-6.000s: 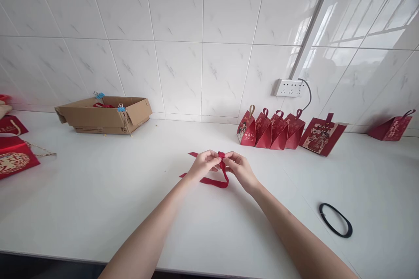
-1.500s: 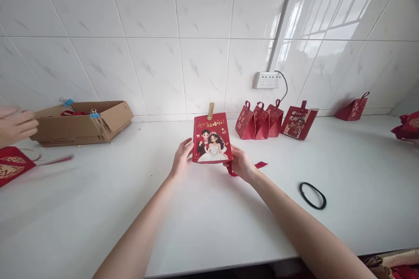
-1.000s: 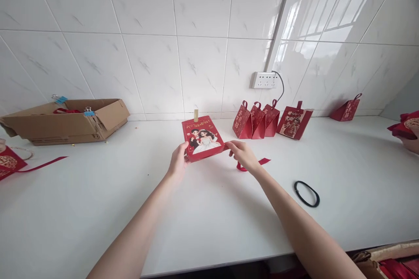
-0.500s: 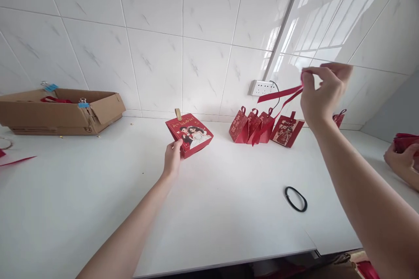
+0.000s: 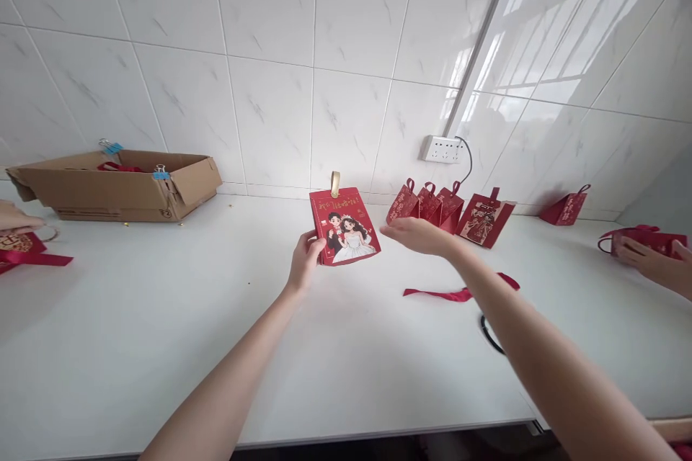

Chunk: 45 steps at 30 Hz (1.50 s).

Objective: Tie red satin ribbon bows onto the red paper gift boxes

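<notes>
A red gift box (image 5: pixel 349 227) with a printed wedding couple and a gold loop on top stands tilted over the white table. My left hand (image 5: pixel 306 259) grips its left edge, thumb on the front. Just off the box's right side, my right hand (image 5: pixel 416 235) is held flat with fingers stretched out, apart from the box by a small gap. A loose red ribbon (image 5: pixel 446 295) lies on the table below my right hand, partly behind the forearm. A black ring-shaped band (image 5: pixel 491 337) is half covered by that forearm.
Several red boxes with loops (image 5: pixel 451 207) stand by the wall below a white power strip (image 5: pixel 443 150). A cardboard box (image 5: pixel 113 194) with clips is at the left. Co-workers' hands (image 5: pixel 649 263) handle red boxes at both sides.
My right hand has come down and left towards the box, letting go of the red ribbon, which now lies on the table. The held box has turned more upright, facing me.
</notes>
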{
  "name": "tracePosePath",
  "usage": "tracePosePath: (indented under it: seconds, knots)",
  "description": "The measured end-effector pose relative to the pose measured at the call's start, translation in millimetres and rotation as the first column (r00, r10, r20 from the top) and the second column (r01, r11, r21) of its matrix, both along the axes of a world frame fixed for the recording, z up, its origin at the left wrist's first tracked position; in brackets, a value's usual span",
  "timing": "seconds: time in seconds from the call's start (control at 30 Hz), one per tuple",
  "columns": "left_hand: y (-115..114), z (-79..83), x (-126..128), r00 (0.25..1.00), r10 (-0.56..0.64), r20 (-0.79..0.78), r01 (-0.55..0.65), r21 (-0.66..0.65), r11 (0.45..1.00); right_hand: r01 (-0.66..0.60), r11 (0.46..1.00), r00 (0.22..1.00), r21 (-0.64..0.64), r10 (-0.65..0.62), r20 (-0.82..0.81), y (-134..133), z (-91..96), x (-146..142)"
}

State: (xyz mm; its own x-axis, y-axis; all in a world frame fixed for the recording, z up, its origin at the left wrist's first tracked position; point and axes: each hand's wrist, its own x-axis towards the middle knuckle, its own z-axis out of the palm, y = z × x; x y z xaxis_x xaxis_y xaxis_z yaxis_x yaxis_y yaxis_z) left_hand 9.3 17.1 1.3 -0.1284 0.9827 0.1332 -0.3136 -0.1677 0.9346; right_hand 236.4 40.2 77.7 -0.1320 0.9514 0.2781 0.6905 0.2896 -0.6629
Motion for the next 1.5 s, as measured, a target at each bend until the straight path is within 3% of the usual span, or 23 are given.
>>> tracePosePath:
  seconds: [0.07, 0.17, 0.3, 0.4, 0.47, 0.6, 0.7, 0.77, 0.87, 1.0, 1.07, 1.17, 1.27, 1.37, 1.5]
  knots:
    - [0.3, -0.9, -0.3, 1.000, -0.006, -0.007, 0.006, 0.002, 1.000, -0.047, 0.992, 0.998, -0.113, 0.042, -0.043, -2.7, -1.4, -28.1]
    - [2.7, -2.4, -1.7, 1.000, -0.008, 0.007, 0.008, -0.005, 1.000, -0.082, 0.980, 0.954, -0.183, 0.024, -0.300, -6.0, -14.2, -53.5]
    - [6.9, -5.0, -3.2, 0.999, 0.046, -0.004, -0.046, -0.108, 0.993, -0.336, 0.889, 0.777, -0.311, 0.075, -0.626, -9.9, -50.2, -60.0]
    - [6.9, -6.2, -1.0, 0.998, 0.061, -0.020, -0.064, -0.193, 0.979, -0.453, 0.822, 0.658, -0.345, 0.047, -0.752, -13.6, -72.7, -55.8]
    - [3.8, -5.6, 2.5, 1.000, 0.015, -0.004, -0.015, -0.145, 0.989, -0.494, 0.793, 0.599, -0.357, 0.013, -0.800, -15.4, -79.3, -53.2]
    - [-7.6, -1.8, 10.6, 0.993, -0.104, -0.055, 0.109, 0.096, 0.989, -0.562, 0.757, 0.428, -0.332, -0.077, -0.900, -17.4, -78.6, -54.5]
    - [-13.2, -0.6, 13.8, 0.981, -0.042, -0.188, 0.085, 0.223, 0.971, -0.574, 0.743, 0.357, -0.345, -0.153, -0.922, -20.4, -76.4, -59.4]
    - [-12.8, -1.8, 13.5, 0.974, 0.023, -0.226, 0.040, 0.274, 0.961, -0.594, 0.712, 0.370, -0.374, -0.170, -0.913, -23.5, -75.3, -62.4]
    - [-8.3, -4.7, 10.6, 0.959, 0.091, -0.268, 0.007, 0.346, 0.938, -0.609, 0.685, 0.450, -0.399, -0.116, -0.885, -27.6, -72.8, -64.2]
    - [-5.7, -8.0, 7.7, 0.911, 0.153, -0.383, 0.011, 0.394, 0.919, -0.521, 0.801, 0.510, -0.295, 0.015, -0.860, -29.0, -70.7, -61.5]
    - [-6.9, -9.5, 7.4, 0.859, 0.201, -0.470, 0.020, 0.425, 0.905, -0.480, 0.831, 0.548, -0.281, 0.034, -0.836, -28.6, -71.1, -58.7]
    - [-8.6, -11.9, 7.1, 0.748, 0.311, -0.586, 0.055, 0.522, 0.851, -0.433, 0.845, 0.633, -0.314, 0.037, -0.773, -28.6, -71.8, -54.4]
    - [-7.9, -14.7, 5.9, 0.662, 0.409, -0.628, 0.106, 0.619, 0.778, -0.443, 0.837, 0.664, -0.322, 0.065, -0.745, -29.7, -70.9, -51.8]
    - [-6.6, -16.8, 4.2, 0.627, 0.461, -0.628, 0.160, 0.683, 0.713, -0.443, 0.849, 0.654, -0.288, 0.086, -0.751, -30.5, -69.8, -52.5]
    - [-8.6, -15.3, 2.0, 0.597, 0.430, -0.677, 0.274, 0.676, 0.684, -0.366, 0.898, 0.666, -0.243, 0.071, -0.742, -29.3, -71.2, -55.1]
